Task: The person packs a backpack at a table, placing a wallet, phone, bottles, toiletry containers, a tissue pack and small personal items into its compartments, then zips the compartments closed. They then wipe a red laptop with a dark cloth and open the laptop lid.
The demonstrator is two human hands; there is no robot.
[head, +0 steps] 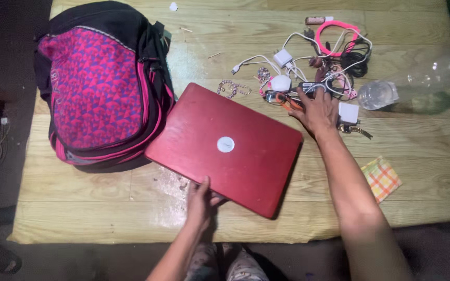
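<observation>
On the far left of the wooden table (79, 208) lies a backpack (100, 83). It is black with a pink and purple front. It lies flat, its zips look closed, and nothing pokes out of it.

Just beside the backpack, touching its right edge, is a red laptop (225, 148). Its lid is shut and it sits at a slant. The left hand (201, 200) holds the laptop's near edge, with the thumb on top and the fingers tucked under — so that hand is clamped on the laptop. The laptop looks as if it rests on the table, not yet lifted far, if at all.

Next comes a messy heap of cables (319, 67), white, black and pink, with a white charger block (282, 57) among them. A small beaded chain (233, 89) lies near the laptop's far corner. The right hand (319, 109) is pressed down on the near side of the heap, fingers spread out flat. I cannot tell if it grips any one thing.

Beside that hand sits a small white box (348, 112). Farther right lies a clear plastic bottle (417, 83) on its side. Near the table's front edge is a little checked cloth (381, 178), orange and yellow.

So, as I judge it, not much is done — everything is out on the table, and the backpack holds none of it that I can see.
</observation>
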